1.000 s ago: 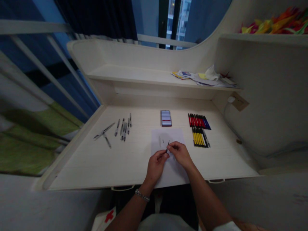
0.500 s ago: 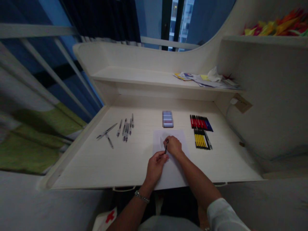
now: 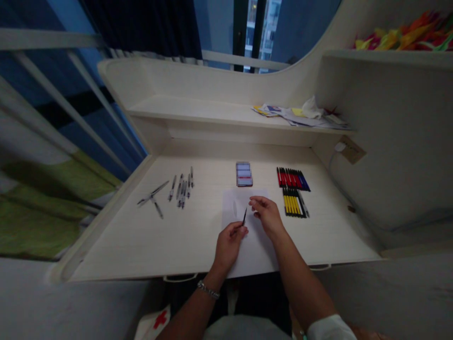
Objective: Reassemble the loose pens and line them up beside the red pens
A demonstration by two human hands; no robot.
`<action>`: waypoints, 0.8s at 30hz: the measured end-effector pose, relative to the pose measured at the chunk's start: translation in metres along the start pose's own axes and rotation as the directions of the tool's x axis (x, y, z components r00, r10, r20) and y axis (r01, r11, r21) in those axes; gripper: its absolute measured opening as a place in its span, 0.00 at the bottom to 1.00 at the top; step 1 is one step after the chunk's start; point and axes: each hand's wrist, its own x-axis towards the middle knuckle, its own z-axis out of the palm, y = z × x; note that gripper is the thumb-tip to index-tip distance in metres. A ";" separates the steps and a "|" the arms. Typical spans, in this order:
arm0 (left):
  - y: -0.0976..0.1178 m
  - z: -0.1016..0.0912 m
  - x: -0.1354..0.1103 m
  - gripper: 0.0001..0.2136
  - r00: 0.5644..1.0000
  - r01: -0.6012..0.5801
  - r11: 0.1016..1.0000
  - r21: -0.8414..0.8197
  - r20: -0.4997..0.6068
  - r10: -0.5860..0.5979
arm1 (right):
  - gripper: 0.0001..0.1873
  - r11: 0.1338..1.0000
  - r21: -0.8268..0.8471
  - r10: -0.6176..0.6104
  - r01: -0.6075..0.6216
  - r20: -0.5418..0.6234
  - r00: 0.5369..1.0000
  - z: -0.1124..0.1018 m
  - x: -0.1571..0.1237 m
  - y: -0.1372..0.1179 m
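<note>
Left hand (image 3: 229, 247) low on the bench, bracelet (image 3: 208, 290) on its wrist. Its fingers (image 3: 238, 229) are pinched shut on a thin dark pen part (image 3: 244, 216), which sticks up and slightly tilted from the fingertips; can't tell exactly which part, too small. Pen part sits above a white sheet (image 3: 255, 252), held clear of it as far as visible. Right hand (image 3: 267, 216) is over the same sheet, just beside the pen part and not touching it, fingers (image 3: 255, 202) loosely open, holding nothing. White sleeve (image 3: 331, 329) on the right arm. Small grey mark (image 3: 234, 208) on the sheet, left of the pen part. Sheet's near edge hangs over the bench (image 3: 123, 245) edge.

Left of the sheet: loose clear pens (image 3: 182, 190) lying side by side, and further left a few pen pieces (image 3: 153, 197) spread out. Right of the sheet: row of yellow pens (image 3: 293, 203), right behind it a row of red and blue pens (image 3: 293, 179). Behind the sheet: blurred striped stack (image 3: 244, 174), can't tell what it is. Further on, a shelf (image 3: 191, 108) with a pile of papers (image 3: 297, 115) at its right end. Tag (image 3: 352, 151) hangs on the right wall. Colourful paper shapes (image 3: 399, 40) at top right, window (image 3: 256, 33) beyond.
</note>
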 end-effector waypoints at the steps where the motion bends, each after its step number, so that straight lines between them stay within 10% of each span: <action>1: 0.000 0.001 0.000 0.17 1.000 -0.007 1.000 0.001 0.008 0.007 | 0.18 1.000 0.028 0.010 -0.009 -0.015 1.000 0.001 -0.003 -0.004; 24: 0.003 0.002 -0.001 0.15 0.999 -0.018 0.998 0.053 0.027 0.017 | 0.16 0.993 -0.086 -0.073 0.076 0.035 0.997 0.002 -0.007 -0.006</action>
